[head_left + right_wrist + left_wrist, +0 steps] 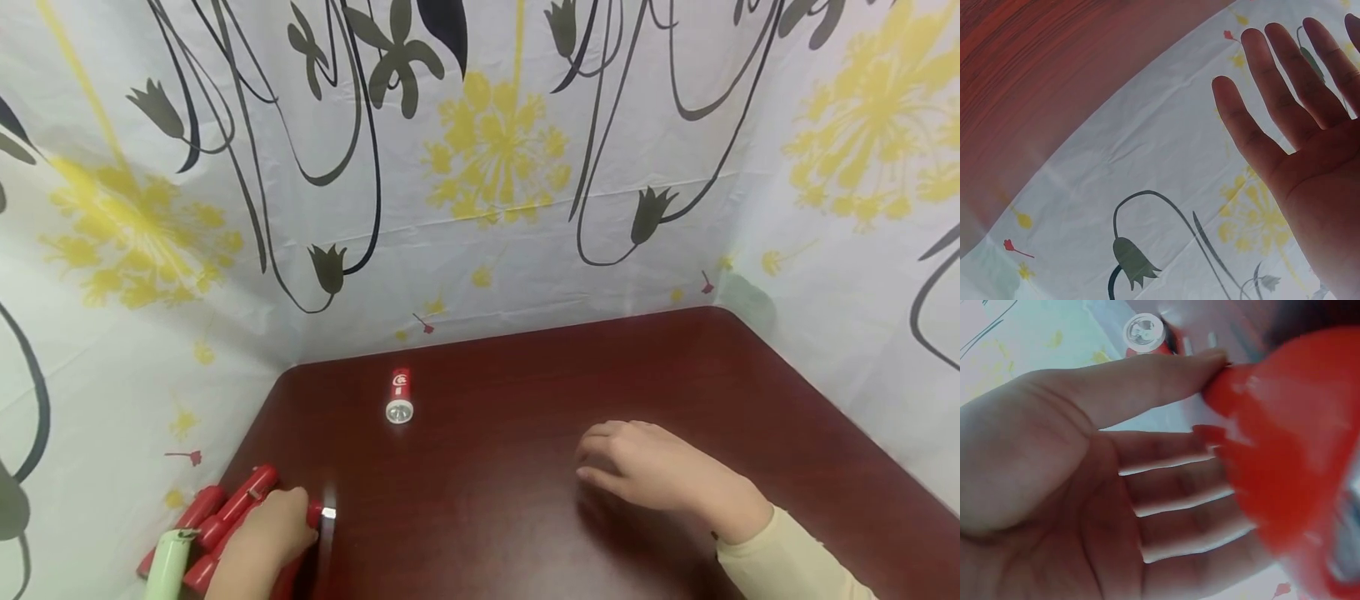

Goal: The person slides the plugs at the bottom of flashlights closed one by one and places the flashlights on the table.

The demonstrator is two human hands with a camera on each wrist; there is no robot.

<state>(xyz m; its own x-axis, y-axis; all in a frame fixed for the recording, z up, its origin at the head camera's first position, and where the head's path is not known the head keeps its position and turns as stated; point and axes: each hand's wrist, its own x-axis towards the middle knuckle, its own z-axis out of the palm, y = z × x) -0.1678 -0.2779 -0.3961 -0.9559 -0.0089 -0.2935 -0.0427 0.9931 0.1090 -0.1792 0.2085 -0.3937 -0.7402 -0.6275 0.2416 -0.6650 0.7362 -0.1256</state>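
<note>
My left hand [272,533] is at the near left of the table, and pinches a red flashlight [1291,450] between thumb and fingertips. In the head view the hand covers most of that flashlight. Around and left of this hand lie several more red flashlights [234,510] and a pale green flashlight [169,563], close against each other. My right hand [645,467] hovers over the right half of the table with loosely bent fingers and nothing in it. The right wrist view shows its fingers [1285,87] spread apart.
A small red flashlight with a white head [401,398] lies farther back on the dark red-brown table [487,417], its lens toward me. A white curtain with yellow and grey flowers [465,275] stands along the back and both sides of the table.
</note>
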